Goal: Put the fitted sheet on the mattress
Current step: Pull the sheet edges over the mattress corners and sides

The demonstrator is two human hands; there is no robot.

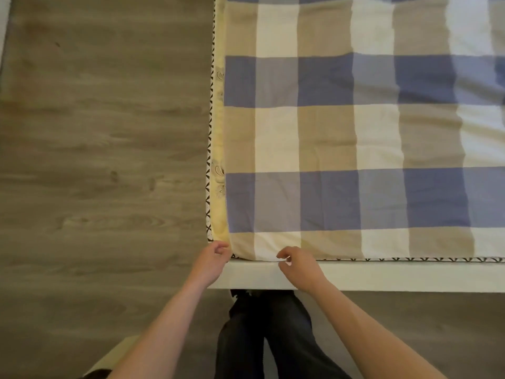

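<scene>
here, left hand (214,255) and right hand (296,265) pinch fitted sheet (328,132).

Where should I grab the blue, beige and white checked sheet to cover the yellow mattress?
Pinch the near hem of the checked sheet at its left corner, reaching from the near side, beside the right hand. The edge lies loose there, leaving the yellow mattress bare.

The wood floor (103,160) left of the bed lies open along the whole side of the mattress (218,149), so a hand can reach that edge freely. On top, the fitted sheet (355,132) lies flat and open to a sweep. Room is tight at the near left corner: the left hand (211,258) and right hand (296,266) crowd together there, above the jutting ledge of the white bed frame (410,274).
</scene>
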